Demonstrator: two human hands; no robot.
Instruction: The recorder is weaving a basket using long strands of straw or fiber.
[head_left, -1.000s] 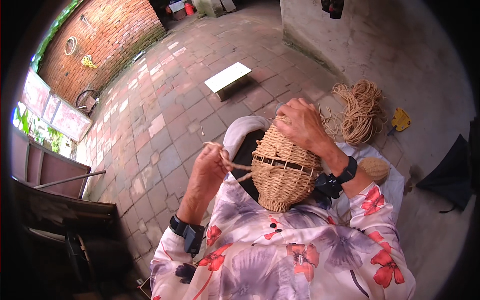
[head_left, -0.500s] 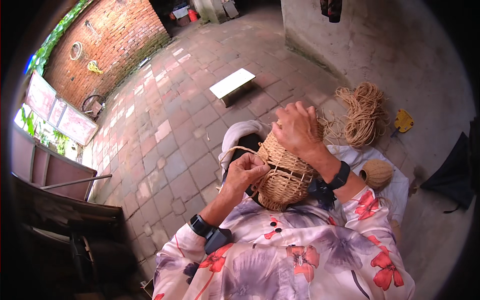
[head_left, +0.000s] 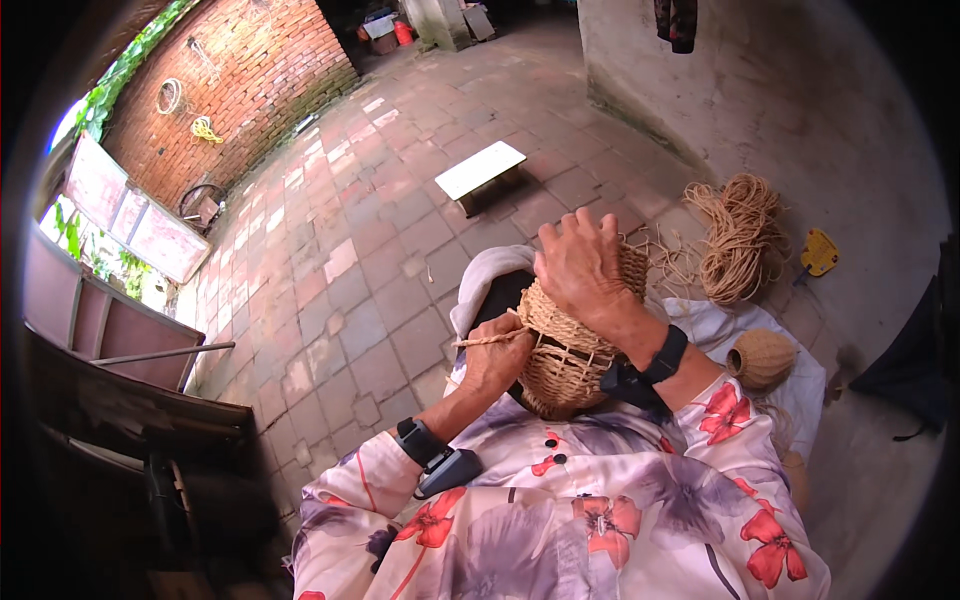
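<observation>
A woven straw basket rests tilted on my lap, with an open band of upright strands across its middle. My left hand is closed at the basket's left side. A straw cord runs across its knuckles, and its fingertips are partly hidden against the weave. Over the upper part of the basket lies my right hand, its fingers bent round the far side, where their tips are hidden. Both wrists wear dark bands with small devices.
To the right, a heap of straw cord lies near a yellow paddle-shaped thing. A small round woven pot sits on a white sheet. Ahead stands a low white-topped bench on paving. A concrete wall rises at the right.
My left hand has turned and moved in against the basket, and the cord's loose loop now lies across its knuckles. My right hand has shifted slightly left over the basket. The view has tilted slightly.
</observation>
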